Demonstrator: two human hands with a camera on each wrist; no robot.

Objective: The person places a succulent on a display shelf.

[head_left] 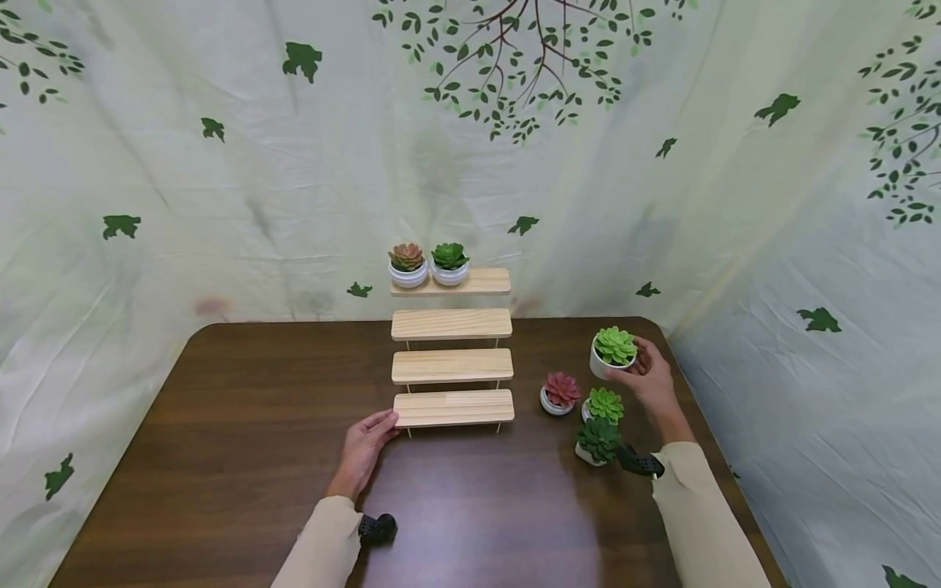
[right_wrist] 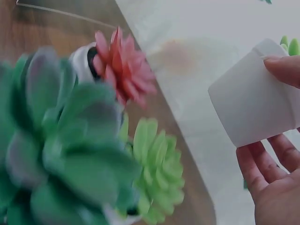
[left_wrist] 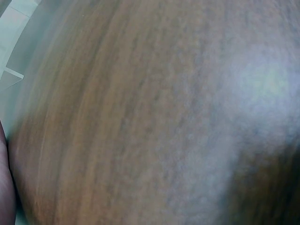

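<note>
My right hand (head_left: 653, 384) holds a potted succulent (head_left: 616, 346) with light green leaves, above the right side of the table. In the right wrist view, thumb and fingers grip its plain white pot (right_wrist: 255, 101), which is tilted there. At the stand's front left corner, my left hand (head_left: 363, 451) pinches the end of the lowest board of a tiered wooden stand (head_left: 454, 410). Only a sliver of that hand shows in the left wrist view. On the stand's top board sit a reddish-brown succulent (head_left: 408, 263) and a green succulent (head_left: 450, 263), side by side in white pots.
Near my right forearm stand a red succulent (head_left: 561, 392), a light green succulent (head_left: 605, 404) and a dark green succulent (head_left: 599, 439), close together. The brown table (head_left: 279, 408) backs onto a leaf-printed curtain (head_left: 294, 180), which also hangs along the right side.
</note>
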